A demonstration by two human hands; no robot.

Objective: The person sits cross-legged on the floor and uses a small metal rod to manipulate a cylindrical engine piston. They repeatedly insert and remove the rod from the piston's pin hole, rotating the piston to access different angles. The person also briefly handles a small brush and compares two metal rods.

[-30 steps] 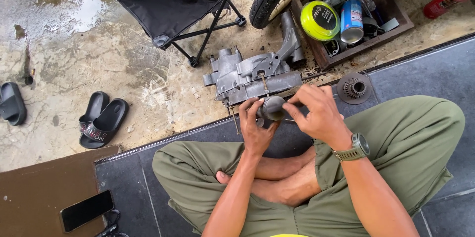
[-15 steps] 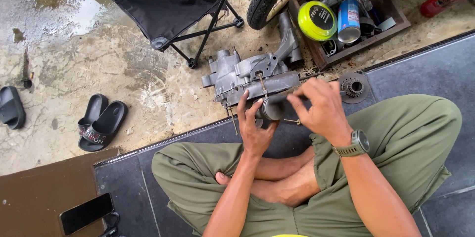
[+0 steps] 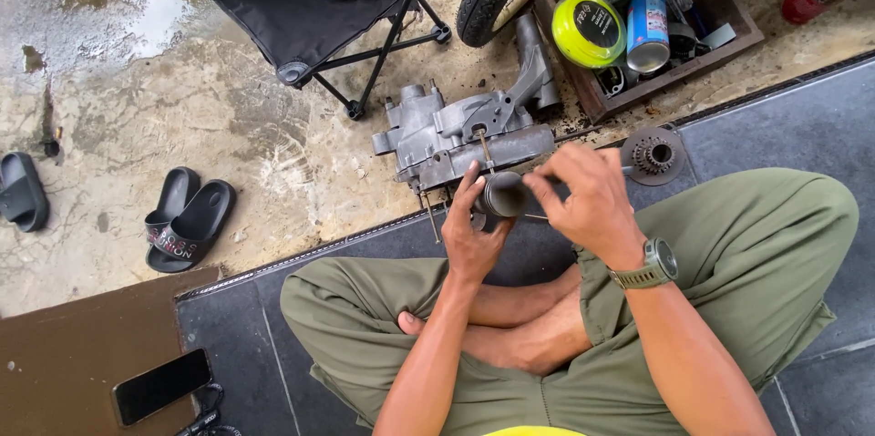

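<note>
Two hands hold our dark metal tube [image 3: 501, 194]: left hand [image 3: 474, 235] cups it, right hand [image 3: 583, 199] pinches one end. Hard, heavy, maybe greasy; we grab its round sides.

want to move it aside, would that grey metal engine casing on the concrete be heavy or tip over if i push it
The engine casing looks like thick cast metal, so probably heavy for its size and rigid. It lies broad and low on the rough concrete floor, so it should scrape rather than tip or roll. Its thin studs stick out and might snag or bend.
</note>
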